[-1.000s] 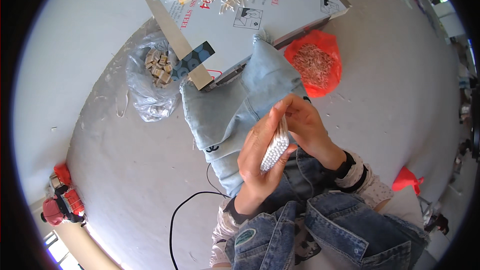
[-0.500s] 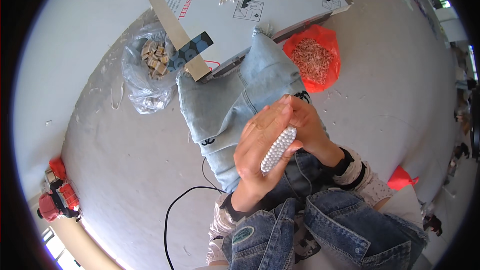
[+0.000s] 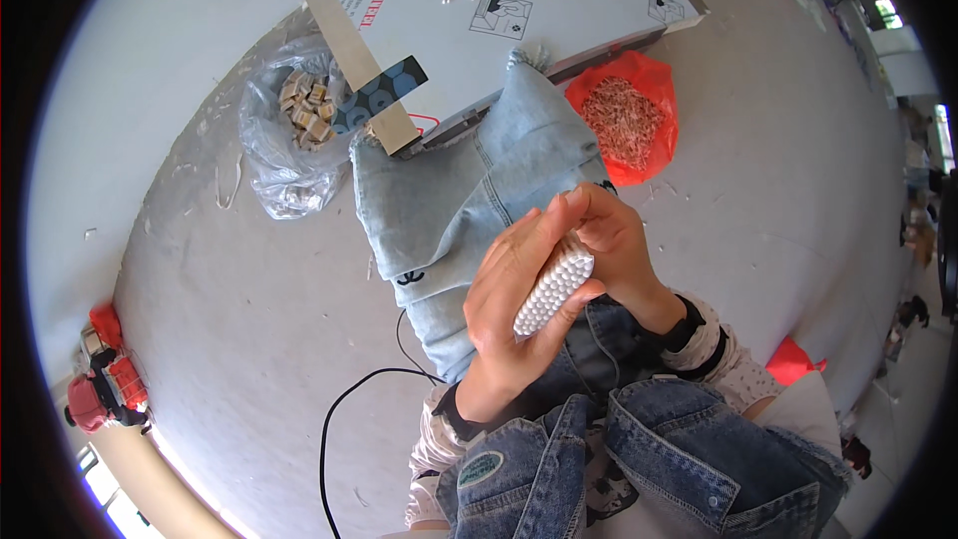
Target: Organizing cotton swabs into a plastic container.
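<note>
Cotton-swab bundle (image 3: 555,289): held above the pale-blue denim cloth (image 3: 439,210). Pinched in the left hand (image 3: 507,301), the nearer, between thumb and fingers, right of the palm; left of the curled right hand (image 3: 621,248), contact there impossible to tell. Aligned lengthwise away from view, white tips (image 3: 544,305) foremost.

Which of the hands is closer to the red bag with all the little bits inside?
The right hand, by this view. It shows just below the red bag; the left hand is lower and farther left of it.
</note>
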The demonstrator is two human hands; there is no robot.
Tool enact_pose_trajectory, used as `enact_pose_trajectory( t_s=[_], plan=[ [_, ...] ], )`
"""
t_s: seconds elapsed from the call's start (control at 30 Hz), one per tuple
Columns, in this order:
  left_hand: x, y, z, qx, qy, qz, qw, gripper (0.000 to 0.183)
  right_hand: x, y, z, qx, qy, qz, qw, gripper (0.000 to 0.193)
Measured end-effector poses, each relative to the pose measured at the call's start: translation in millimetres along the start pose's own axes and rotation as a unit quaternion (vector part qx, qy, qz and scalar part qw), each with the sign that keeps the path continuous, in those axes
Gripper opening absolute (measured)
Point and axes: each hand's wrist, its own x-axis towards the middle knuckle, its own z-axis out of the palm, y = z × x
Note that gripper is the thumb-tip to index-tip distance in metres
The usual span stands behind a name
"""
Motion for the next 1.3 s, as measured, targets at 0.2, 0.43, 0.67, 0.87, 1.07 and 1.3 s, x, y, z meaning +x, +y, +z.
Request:
enact_pose_trajectory(
  t_s=[0.2,0.43,0.67,0.87,1.07,1.3],
  plan=[
    [0,-1,0,0.007,-0.004,0.006,1.000,0.071,1,-1,-1,0.000,-0.008,-0.006,1.000,0.020],
    [0,-3,-1,0.006,-0.002,0.003,1.000,0.073,2,-2,0,0.015,-0.008,-0.005,1.000,0.022],
    [8,-6,-2,0.036,-0.028,0.076,0.996,0.057,4,-5,-2,-0.006,0.012,-0.013,1.000,0.023],
    [8,1,-4,0.104,-0.099,0.107,0.984,0.051,6,-6,-5,0.046,0.006,-0.038,0.998,0.023],
    [1,1,1,0.176,-0.094,0.142,0.969,0.057,6,-17,-5,-0.024,0.015,-0.129,0.991,0.021],
    [-12,-1,2,-0.066,-0.058,-0.014,0.996,0.108,15,-34,-26,-0.174,0.006,-0.301,0.938,0.020]
  ],
)
